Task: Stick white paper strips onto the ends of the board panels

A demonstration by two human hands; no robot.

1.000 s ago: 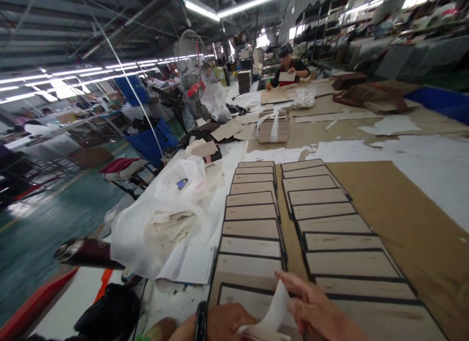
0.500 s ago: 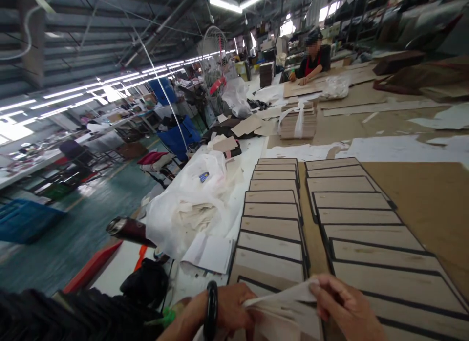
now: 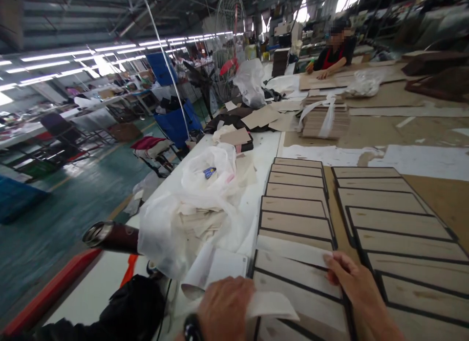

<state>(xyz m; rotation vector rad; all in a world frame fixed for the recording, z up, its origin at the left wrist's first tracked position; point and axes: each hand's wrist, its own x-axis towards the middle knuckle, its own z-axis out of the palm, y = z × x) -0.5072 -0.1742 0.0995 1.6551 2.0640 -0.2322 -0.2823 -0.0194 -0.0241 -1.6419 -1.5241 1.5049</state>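
My left hand (image 3: 225, 304) is closed around a small bundle of off-white strips (image 3: 273, 304) at the bottom of the view. Between thumb and fingers of my right hand (image 3: 351, 277) is the right end of a single pale strip (image 3: 293, 250). That strip lies across the left column of beige panels (image 3: 296, 206), which have dark edges and overlap one another. A second overlapping column of dark-edged panels (image 3: 399, 221) runs to the right of my right hand. Whether the strips are paper or cloth, I cannot tell.
A plastic bag (image 3: 161, 233) of pale pieces lies left of the panels, beside a dark cylindrical flask (image 3: 113, 237). Further back stands a tied stack of boards (image 3: 324, 118). Across the table, a co-worker (image 3: 335, 53) leans over brown sheets. A fan (image 3: 229, 43) stands behind.
My right hand has drawn one strip away from the bundle and brought it onto the left column of panels. My left hand, keeping the other strips, has moved slightly left. The camera view has shifted.
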